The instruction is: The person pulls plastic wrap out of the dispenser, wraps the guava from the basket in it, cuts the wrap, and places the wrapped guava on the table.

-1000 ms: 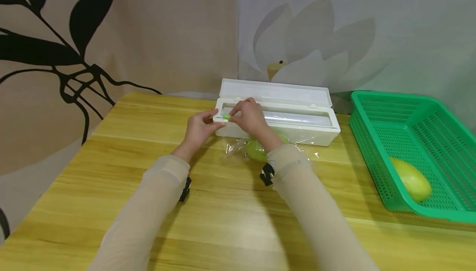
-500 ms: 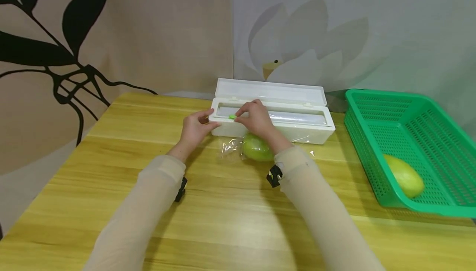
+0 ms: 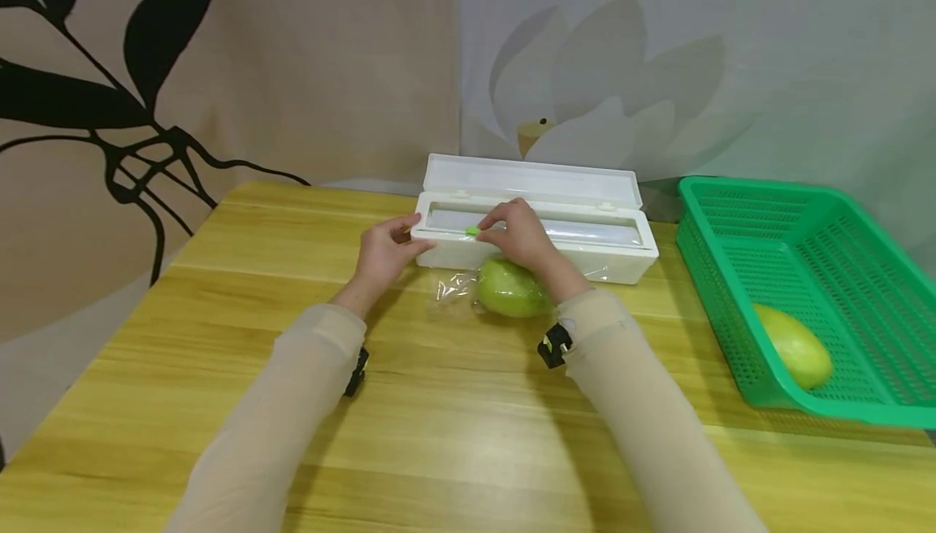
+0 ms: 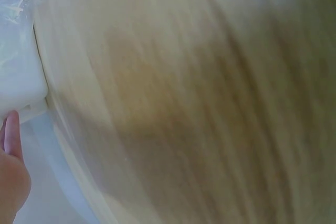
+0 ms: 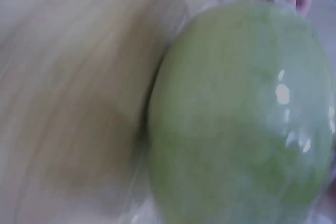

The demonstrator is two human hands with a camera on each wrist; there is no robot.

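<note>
In the head view, my left hand (image 3: 383, 255) grips the left end of a white cling film dispenser (image 3: 607, 261), thumb on its front face. My right hand (image 3: 519, 236) pinches the small green slide cutter (image 3: 472, 231) on the dispenser's front top edge. A green, oval, melon-like fruit (image 3: 510, 289) lies against the dispenser's front, under my right wrist, covered by clear cling film (image 3: 455, 285). It fills much of the right wrist view, where the film shines on the fruit (image 5: 236, 114). The left wrist view shows fingers (image 4: 13, 135) at the dispenser's corner (image 4: 21, 80).
The dispenser's lid (image 3: 534, 179) stands raised toward the wall, and a film roll (image 3: 585, 231) shows inside. At the right, a green plastic basket (image 3: 720, 305) holds a yellow-green fruit (image 3: 793, 346). Everything stands on a wooden table (image 3: 439, 435).
My right hand has moved the green cutter rightward along the dispenser's edge, uncovering more of the wrapped fruit. My left hand keeps its grip on the left end. The head view has shifted slightly.
</note>
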